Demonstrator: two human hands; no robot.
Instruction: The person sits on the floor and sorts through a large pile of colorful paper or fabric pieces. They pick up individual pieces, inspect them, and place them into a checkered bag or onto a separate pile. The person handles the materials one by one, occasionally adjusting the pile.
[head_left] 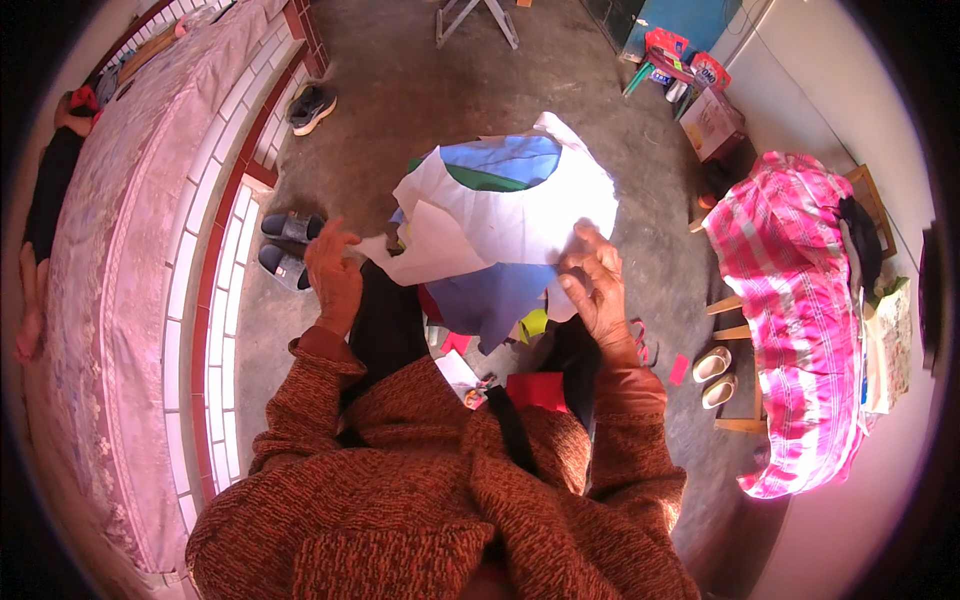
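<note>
A white cloth piece (530,215) with a curved cut-out spreads in front of me, over several coloured cloths above my knees. Blue cloth (495,300) hangs below it, and more blue and a green edge (480,178) show through the cut-out. My left hand (335,270) pinches the white cloth's left corner between closed fingertips. On the right, my right hand (597,285) has its thumb and fingers closed on the white cloth's lower right edge. Red cloth (537,391) lies on my lap, near a small white piece (457,370).
To the left is a bed with a pink cover (130,260), where another person's dark-clothed leg (48,200) shows. Slippers (285,266) and a shoe (312,109) lie beside it. A pink plaid cloth (785,320) covers wooden furniture at right, near pale shoes (714,378). A carton (712,124) stands behind.
</note>
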